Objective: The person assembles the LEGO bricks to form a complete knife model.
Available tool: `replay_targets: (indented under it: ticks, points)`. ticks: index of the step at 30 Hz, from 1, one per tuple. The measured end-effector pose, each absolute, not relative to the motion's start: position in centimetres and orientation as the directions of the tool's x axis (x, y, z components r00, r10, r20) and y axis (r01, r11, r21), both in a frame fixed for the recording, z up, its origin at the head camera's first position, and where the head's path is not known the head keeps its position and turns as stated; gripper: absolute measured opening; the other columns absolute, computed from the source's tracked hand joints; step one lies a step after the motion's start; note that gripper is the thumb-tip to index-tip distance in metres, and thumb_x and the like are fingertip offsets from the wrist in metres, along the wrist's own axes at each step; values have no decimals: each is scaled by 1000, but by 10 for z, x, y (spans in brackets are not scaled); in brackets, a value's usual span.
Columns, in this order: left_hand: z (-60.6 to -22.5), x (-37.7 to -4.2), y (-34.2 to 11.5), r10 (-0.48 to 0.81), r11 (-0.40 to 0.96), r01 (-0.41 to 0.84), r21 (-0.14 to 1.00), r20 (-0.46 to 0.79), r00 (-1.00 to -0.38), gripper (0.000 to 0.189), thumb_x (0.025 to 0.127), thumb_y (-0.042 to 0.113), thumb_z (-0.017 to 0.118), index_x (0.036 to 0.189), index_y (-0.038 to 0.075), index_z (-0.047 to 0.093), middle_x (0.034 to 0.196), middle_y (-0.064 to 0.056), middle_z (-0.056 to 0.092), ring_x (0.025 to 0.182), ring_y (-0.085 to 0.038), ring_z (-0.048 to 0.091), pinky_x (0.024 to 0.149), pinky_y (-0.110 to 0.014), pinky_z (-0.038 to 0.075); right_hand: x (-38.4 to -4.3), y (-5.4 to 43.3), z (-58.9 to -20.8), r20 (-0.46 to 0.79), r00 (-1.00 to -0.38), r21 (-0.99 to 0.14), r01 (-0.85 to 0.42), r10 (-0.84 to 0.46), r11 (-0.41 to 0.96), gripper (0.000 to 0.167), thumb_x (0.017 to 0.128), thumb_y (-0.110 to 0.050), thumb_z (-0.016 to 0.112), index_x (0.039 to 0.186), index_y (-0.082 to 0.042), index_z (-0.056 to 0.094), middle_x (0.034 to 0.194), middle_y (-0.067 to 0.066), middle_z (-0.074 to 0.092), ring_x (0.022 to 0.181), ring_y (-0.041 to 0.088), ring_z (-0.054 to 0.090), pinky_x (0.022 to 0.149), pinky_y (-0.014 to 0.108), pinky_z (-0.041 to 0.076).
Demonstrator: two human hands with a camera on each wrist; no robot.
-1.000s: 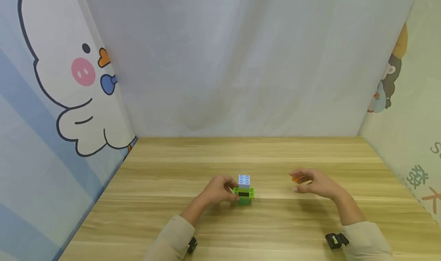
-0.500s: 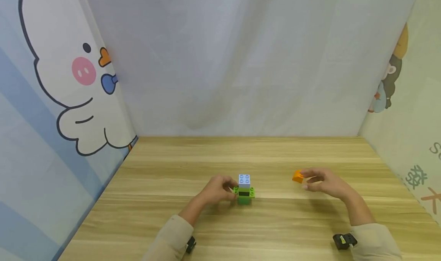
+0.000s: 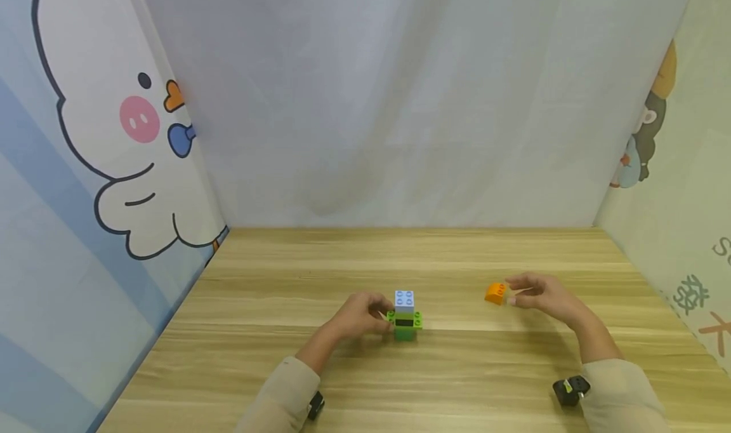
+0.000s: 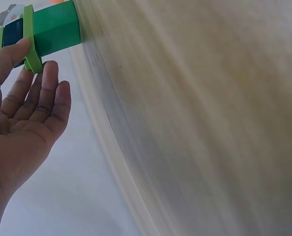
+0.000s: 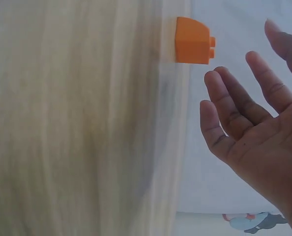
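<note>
A small stack of toy building bricks (image 3: pixel 404 324) stands upright on the table, a light blue brick (image 3: pixel 404 301) at its top. Beneath that come light green parts around a dark band, then a darker green brick (image 4: pixel 56 28) at the base. My left hand (image 3: pixel 361 315) pinches the left end of the light green plate (image 4: pixel 31 44) between thumb and fingertips. To the right, an orange curved brick (image 3: pixel 495 293) lies on the table with its studs turned toward my right hand (image 3: pixel 542 295). That hand is just beside it, fingers apart and holding nothing, as the right wrist view (image 5: pixel 259 118) shows.
The wood-grain table (image 3: pixel 320 382) runs back to a pale grey cloth wall (image 3: pixel 388 115). Printed panels with cartoon figures close off the left (image 3: pixel 91 166) and right (image 3: pixel 679 230) sides. Black wrist devices (image 3: pixel 571 390) sit at both sleeves.
My right hand has let go of the orange brick, leaving it on the table, and has drawn away to the right. My left hand and the stack stay in place.
</note>
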State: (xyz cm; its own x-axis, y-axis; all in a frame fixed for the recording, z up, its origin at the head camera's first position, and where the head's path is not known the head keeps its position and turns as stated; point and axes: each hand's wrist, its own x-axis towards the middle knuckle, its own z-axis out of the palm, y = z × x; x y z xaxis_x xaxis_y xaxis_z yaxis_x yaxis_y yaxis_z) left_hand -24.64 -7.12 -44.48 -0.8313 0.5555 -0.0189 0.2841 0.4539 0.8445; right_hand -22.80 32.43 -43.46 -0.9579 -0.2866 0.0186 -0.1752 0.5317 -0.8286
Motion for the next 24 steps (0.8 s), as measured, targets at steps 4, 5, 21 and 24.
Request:
replay_targets:
  ticks: [4, 5, 21, 24]
  points:
    - [-444, -247, -72, 557, 461, 291, 839, -18, -831, 32, 74, 3, 75, 104, -1, 64, 95, -6, 65, 81, -16, 61, 72, -28, 51, -235, 325, -440, -21, -967, -828, -124, -252, 546, 55, 88, -23, 66, 130, 5, 46, 125, 29, 49, 107, 41, 51, 81, 45, 49]
    - [-444, -247, -72, 555, 465, 291, 836, -19, -832, 32, 74, 4, 75, 104, 0, 65, 95, -5, 65, 81, -16, 61, 72, -28, 51, -237, 325, -442, -33, -970, -832, -107, -241, 545, 56, 87, -24, 66, 131, 4, 46, 125, 28, 49, 108, 41, 51, 81, 45, 49]
    - [-446, -247, -71, 566, 448, 313, 837, 5, -825, 31, 73, 3, 78, 101, -1, 65, 94, -7, 64, 79, -18, 61, 67, -27, 51, -250, 324, -456, -75, -976, -903, -21, -205, 430, 61, 87, -22, 67, 132, 11, 41, 125, 31, 48, 108, 33, 53, 86, 40, 48]
    - [-446, -248, -71, 565, 455, 317, 832, 6, -825, 31, 73, 4, 78, 101, -1, 66, 94, -6, 64, 79, -18, 61, 67, -27, 51, -253, 323, -459, -74, -976, -888, -29, -205, 459, 59, 86, -21, 68, 128, 12, 44, 118, 27, 53, 104, 31, 54, 84, 37, 48]
